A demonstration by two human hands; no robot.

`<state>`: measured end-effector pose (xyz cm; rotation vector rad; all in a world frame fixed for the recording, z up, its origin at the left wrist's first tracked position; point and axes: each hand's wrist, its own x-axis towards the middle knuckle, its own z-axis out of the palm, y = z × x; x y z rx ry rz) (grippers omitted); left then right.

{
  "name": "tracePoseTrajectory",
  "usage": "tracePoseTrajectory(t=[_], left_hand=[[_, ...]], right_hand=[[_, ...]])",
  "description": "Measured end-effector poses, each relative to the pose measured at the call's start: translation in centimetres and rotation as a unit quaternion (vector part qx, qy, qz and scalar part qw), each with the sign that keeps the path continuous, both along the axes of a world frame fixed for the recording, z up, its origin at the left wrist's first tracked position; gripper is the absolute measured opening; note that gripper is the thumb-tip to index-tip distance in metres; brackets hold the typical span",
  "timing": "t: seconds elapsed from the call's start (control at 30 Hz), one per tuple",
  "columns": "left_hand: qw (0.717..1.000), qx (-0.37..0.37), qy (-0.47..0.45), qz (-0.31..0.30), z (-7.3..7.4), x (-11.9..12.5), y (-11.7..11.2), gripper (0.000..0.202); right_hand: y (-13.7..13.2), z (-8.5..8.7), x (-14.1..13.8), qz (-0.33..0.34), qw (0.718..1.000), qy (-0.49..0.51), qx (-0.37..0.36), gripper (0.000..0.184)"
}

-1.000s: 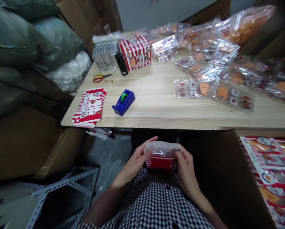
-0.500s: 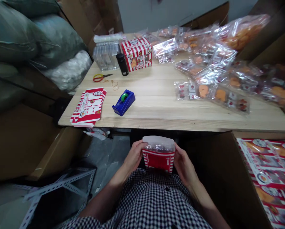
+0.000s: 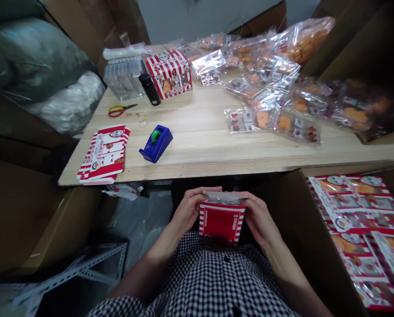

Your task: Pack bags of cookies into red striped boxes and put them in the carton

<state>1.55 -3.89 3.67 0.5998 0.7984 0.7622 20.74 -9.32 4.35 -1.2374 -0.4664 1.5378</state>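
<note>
A red-and-white striped carton (image 3: 221,223) is held upright over my lap, in front of the table edge. Its pale top flap (image 3: 225,197) leans over the opening, where some clear plastic shows beneath. My left hand (image 3: 189,207) grips the carton's upper left corner, fingers behind the flap. At the upper right corner, my right hand (image 3: 257,213) is closed on the flap and side, its thumb at the edge. What lies inside the carton is mostly hidden.
On the table (image 3: 190,154) are a blue tape dispenser (image 3: 156,144), striped cards (image 3: 104,152), scissors (image 3: 119,110), a black bottle (image 3: 150,89), a striped box (image 3: 170,75) and several clear packets (image 3: 259,119). A cardboard box (image 3: 296,229) on the right holds printed packages (image 3: 358,207).
The raised flap has tipped down over the carton's opening, and both hands have moved in along the top edge. My view has shifted slightly right.
</note>
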Motion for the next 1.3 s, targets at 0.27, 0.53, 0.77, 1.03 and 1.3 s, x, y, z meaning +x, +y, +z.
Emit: tracePoseTrajectory(t=[0.27, 0.53, 0.77, 1.03, 1.3], left_hand=[[0.967, 0.193, 0.055, -0.154, -0.5, -3.3, 1.6, 0.030], [0.938, 0.284, 0.135, -0.146, -0.7, -3.4, 1.8, 0.024], [0.934, 0.280, 0.130, -0.179, 0.3, -3.1, 2.6, 0.026], [0.918, 0.270, 0.173, -0.235, 1.0, -2.2, 3.8, 0.037], [0.898, 0.276, 0.240, -0.243, 1.4, -1.1, 5.0, 0.031]], right_hand=[[1.0, -1.7, 1.3, 0.091, 0.986, -0.066, 0.120, 0.023], [-0.1, -2.1, 2.7, 0.171, 0.952, -0.180, 0.181, 0.024], [1.4, -1.0, 3.6, 0.218, 0.931, -0.210, 0.205, 0.018], [4.1, 1.0, 3.6, 0.314, 0.905, -0.225, 0.177, 0.018], [5.8, 0.4, 4.3, 0.341, 0.902, -0.227, 0.136, 0.029]])
